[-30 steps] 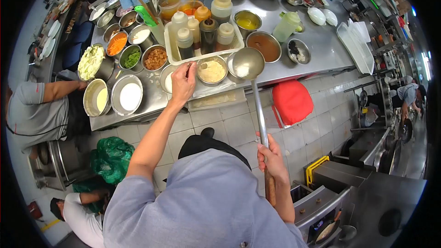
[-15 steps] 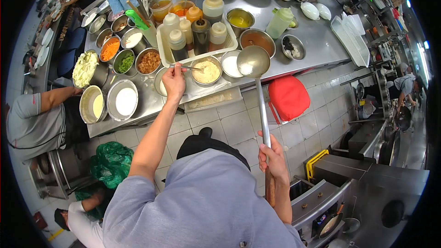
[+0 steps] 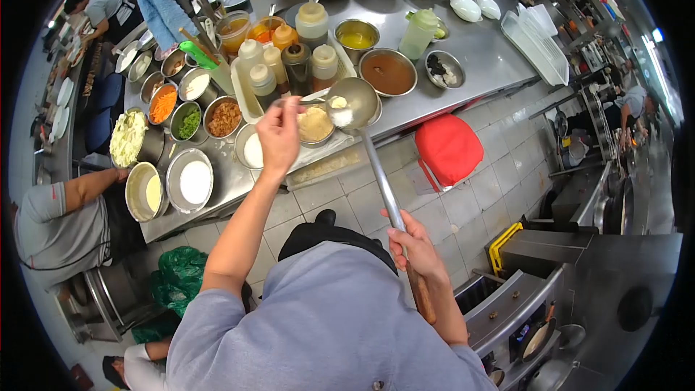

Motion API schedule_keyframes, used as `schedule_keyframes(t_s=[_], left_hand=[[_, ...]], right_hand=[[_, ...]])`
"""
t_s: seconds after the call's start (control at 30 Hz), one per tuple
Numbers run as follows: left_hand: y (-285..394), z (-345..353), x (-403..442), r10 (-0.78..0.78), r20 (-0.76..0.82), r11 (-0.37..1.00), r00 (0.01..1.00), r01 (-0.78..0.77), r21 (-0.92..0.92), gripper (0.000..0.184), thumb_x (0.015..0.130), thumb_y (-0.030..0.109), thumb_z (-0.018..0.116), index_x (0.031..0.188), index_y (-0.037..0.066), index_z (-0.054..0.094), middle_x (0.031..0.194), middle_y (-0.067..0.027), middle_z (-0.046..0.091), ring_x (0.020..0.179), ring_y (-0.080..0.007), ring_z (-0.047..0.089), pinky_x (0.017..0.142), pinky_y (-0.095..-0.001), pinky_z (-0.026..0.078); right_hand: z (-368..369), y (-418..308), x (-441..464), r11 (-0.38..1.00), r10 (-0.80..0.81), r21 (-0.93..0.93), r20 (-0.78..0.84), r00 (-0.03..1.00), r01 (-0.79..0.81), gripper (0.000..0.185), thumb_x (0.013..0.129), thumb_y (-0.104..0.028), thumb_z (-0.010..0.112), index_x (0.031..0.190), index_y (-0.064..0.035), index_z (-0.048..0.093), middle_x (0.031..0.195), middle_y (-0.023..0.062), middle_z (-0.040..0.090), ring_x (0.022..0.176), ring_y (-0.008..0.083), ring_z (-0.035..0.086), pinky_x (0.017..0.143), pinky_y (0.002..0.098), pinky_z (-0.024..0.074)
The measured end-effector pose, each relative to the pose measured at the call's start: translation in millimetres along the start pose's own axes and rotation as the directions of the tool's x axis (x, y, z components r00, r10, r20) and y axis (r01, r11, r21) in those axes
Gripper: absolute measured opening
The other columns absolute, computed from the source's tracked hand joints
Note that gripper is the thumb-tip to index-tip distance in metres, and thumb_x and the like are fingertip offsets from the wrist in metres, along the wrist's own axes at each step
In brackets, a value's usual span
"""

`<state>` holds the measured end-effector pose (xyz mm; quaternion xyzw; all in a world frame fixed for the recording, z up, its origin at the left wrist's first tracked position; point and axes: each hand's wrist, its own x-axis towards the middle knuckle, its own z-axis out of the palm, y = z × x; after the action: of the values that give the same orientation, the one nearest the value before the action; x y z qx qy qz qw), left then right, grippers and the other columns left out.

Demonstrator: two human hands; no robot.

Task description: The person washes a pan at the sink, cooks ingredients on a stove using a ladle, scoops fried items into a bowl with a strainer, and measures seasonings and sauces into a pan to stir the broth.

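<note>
My right hand (image 3: pixel 414 247) is wrapped round the shaft of a long steel ladle (image 3: pixel 384 177) with a wooden grip. The ladle's bowl is held over the table edge, with white powder and a small pale yellow lump inside. My left hand (image 3: pixel 281 134) pinches the handle of a small spoon (image 3: pixel 313 102), whose tip reaches over the ladle's bowl beside the lump. Just below the spoon stands a metal bowl of pale yellow, minced-looking food (image 3: pixel 314 125). A bowl of white powder (image 3: pixel 253 150) is left of it, and another bowl is mostly hidden behind the ladle.
Squeeze bottles stand in a white basket (image 3: pixel 346 66). Bowls of brown sauce (image 3: pixel 389 74), shredded carrot (image 3: pixel 163 104) and chopped greens (image 3: pixel 188 122) crowd the steel table. A red-covered bin (image 3: pixel 449 148) stands on the floor. A co-worker (image 3: pixel 65 224) is at the left; stoves are at right.
The ladle's bowl has swung left, beside the bowl of pale yellow food. The spoon has lifted from that bowl to the ladle, where a pale yellow lump now shows.
</note>
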<state>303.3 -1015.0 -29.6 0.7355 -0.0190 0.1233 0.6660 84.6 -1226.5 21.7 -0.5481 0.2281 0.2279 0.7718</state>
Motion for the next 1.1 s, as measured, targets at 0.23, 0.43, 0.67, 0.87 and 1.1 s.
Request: schedule_keyframes(t_s=[0.23, 0.43, 0.67, 0.87, 1.1], left_hand=[[22, 32, -1, 0.348, 0.110, 0.924, 0.931, -0.361, 0.128, 0.012, 0.087, 0.006, 0.058, 0.092, -0.003, 0.064, 0.077, -0.0142, 0.064, 0.065, -0.0210, 0.062, 0.059, -0.0283, 0.047], [-42, 65, 15, 0.274, 0.192, 0.938, 0.942, -0.306, 0.165, 0.022, 0.089, 0.017, 0.055, 0.091, -0.003, 0.064, 0.076, -0.0172, 0.064, 0.063, -0.0258, 0.062, 0.059, -0.0330, 0.047], [-66, 69, 16, -0.036, -0.032, 0.988, 0.999, 0.041, 0.147, 0.035, 0.091, 0.027, 0.055, 0.075, -0.002, 0.066, 0.059, -0.0058, 0.060, 0.050, -0.0092, 0.047, 0.048, -0.0275, 0.038], [-87, 59, 33, -0.361, 0.002, 0.907, 0.933, 0.351, -0.233, 0.030, 0.093, 0.024, 0.053, 0.081, -0.001, 0.064, 0.067, -0.0050, 0.063, 0.049, -0.0055, 0.044, 0.045, -0.0214, 0.036], [-78, 50, 37, -0.476, 0.088, 0.793, 0.875, 0.470, -0.387, 0.025, 0.094, 0.022, 0.052, 0.091, 0.000, 0.061, 0.072, -0.0049, 0.063, 0.053, -0.0053, 0.042, 0.046, -0.0195, 0.036]], right_hand=[[-8, 11, -6, 0.997, -0.074, 0.024, -0.111, 0.991, 0.077, 0.038, 0.090, -0.010, 0.047, 0.127, -0.0056, 0.041, 0.056, -0.0015, 0.042, 0.037, 0.0067, 0.039, 0.033, 0.0223, 0.0324], [-25, 19, -19, 0.978, -0.128, 0.125, -0.258, 0.958, 0.165, 0.037, 0.090, -0.010, 0.046, 0.126, -0.0038, 0.042, 0.054, -0.0009, 0.040, 0.034, 0.0068, 0.037, 0.032, 0.0225, 0.0318], [-28, 21, -33, 0.971, -0.133, 0.150, -0.299, 0.945, 0.184, 0.039, 0.090, -0.010, 0.047, 0.127, -0.0043, 0.041, 0.055, -0.0008, 0.042, 0.036, 0.0076, 0.038, 0.033, 0.0230, 0.0327], [-24, 17, -32, 0.961, -0.137, 0.191, -0.309, 0.941, 0.202, 0.038, 0.089, -0.010, 0.047, 0.127, -0.0046, 0.042, 0.054, -0.0008, 0.041, 0.036, 0.0074, 0.038, 0.033, 0.0227, 0.0316], [-19, 15, -28, 0.958, -0.119, 0.221, -0.264, 0.957, 0.181, 0.037, 0.089, -0.010, 0.047, 0.126, -0.0042, 0.043, 0.054, -0.0009, 0.040, 0.036, 0.0070, 0.037, 0.032, 0.0223, 0.0311]])
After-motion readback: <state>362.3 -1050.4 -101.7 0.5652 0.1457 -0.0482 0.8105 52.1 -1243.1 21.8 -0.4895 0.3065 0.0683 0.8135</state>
